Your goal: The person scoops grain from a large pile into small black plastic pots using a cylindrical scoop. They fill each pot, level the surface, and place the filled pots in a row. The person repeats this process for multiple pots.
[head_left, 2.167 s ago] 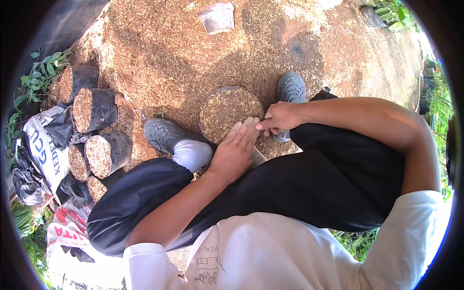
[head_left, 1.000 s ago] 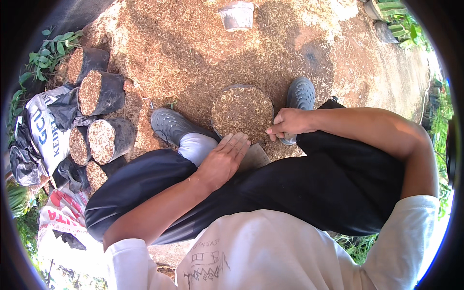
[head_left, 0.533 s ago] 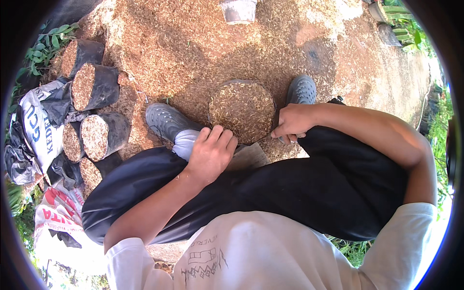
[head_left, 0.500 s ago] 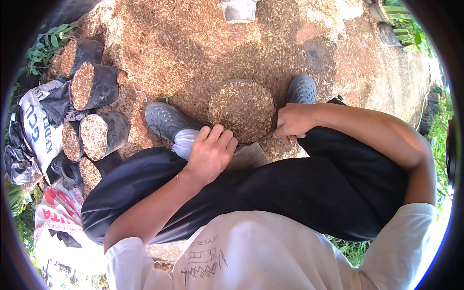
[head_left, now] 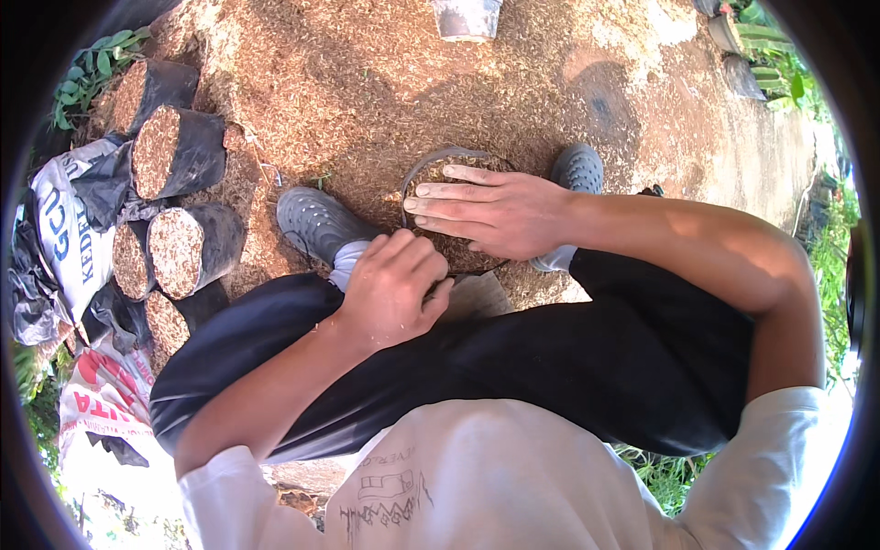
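Between my shoes stands a round black grow bag (head_left: 410, 191), filled close to its rim with a brown soil and husk mix (head_left: 456, 249). My right hand (head_left: 513, 215) lies palm down on the mix, fingers stretched toward the left rim, covering much of the surface. At the bag's near left edge, my left hand (head_left: 396, 284) is closed, its curled fingers gripping the rim; the fingertips are partly hidden.
Several filled black bags (head_left: 203, 151) lie tilted on the left, beside printed plastic sacks (head_left: 69, 234). A pale bucket (head_left: 466, 18) stands at the far edge. Husk-strewn ground (head_left: 357, 110) surrounds my grey shoes (head_left: 321, 225). Potted plants (head_left: 765, 46) stand far right.
My right hand has left the bag's right rim and moved left, opening flat over the mix. My left hand stays at the near left edge, slightly turned.
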Tool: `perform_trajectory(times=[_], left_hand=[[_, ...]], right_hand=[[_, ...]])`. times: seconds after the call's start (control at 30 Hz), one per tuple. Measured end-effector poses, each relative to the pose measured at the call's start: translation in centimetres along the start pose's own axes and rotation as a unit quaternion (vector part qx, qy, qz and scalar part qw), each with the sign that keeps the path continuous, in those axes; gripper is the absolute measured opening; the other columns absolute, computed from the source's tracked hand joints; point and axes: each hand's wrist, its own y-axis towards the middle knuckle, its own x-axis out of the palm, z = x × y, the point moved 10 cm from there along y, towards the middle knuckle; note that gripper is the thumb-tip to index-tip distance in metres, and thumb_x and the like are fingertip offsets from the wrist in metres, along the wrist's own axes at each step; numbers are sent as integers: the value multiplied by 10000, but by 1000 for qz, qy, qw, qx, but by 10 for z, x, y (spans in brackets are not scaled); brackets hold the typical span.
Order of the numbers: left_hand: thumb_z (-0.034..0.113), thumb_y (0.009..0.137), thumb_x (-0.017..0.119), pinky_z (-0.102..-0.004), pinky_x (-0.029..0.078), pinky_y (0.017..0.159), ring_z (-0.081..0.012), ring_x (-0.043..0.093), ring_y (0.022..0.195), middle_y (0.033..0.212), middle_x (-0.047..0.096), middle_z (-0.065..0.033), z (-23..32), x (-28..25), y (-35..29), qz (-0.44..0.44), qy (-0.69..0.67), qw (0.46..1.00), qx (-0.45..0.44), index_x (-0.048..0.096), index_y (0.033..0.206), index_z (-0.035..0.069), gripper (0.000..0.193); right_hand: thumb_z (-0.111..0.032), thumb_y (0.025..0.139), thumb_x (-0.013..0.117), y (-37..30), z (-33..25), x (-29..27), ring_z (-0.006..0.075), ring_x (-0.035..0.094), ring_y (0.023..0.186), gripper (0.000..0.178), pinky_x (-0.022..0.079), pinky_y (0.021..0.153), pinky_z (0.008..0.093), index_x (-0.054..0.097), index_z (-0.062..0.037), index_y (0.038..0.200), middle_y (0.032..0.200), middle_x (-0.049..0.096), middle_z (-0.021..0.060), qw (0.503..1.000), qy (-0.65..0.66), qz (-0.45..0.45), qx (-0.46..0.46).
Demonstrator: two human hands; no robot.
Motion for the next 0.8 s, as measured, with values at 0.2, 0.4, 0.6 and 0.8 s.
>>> perform_trajectory(times=[0.2,0.4,0.6,0.8], left_hand=[[366,997,637,-577,570,794,-471,732,836,817,743,-251,-88,6,-13,-141,-20,932,-333,714,817,4,411],[420,1014,622,-559,575,871,-486,732,884,848,755,-252,-98,24,-2,-201,-59,919,-334,786,874,5,468],[409,1011,625,-583,559,823,-508,712,837,785,704,-304,-89,39,-15,-204,-44,919,-334,736,774,-30,511],[373,996,633,-590,550,809,-515,706,833,776,699,-305,-92,40,-18,-103,-109,932,-330,723,771,-39,478]], right_hand=[[-569,1025,570,30,0,35,268,205,1643,864,121,1352,494,320,-52,1671,1756,281,127,992,32,-19,120],[-639,993,573,24,5,38,280,209,1640,935,132,1345,510,310,-57,1675,1760,267,129,994,35,-12,104],[-635,1001,556,30,3,36,293,196,1646,932,126,1345,510,305,-39,1672,1764,256,140,995,16,-25,100],[-611,1002,562,8,-4,18,300,214,1645,926,115,1346,502,301,-26,1671,1763,261,153,995,16,-65,75]])
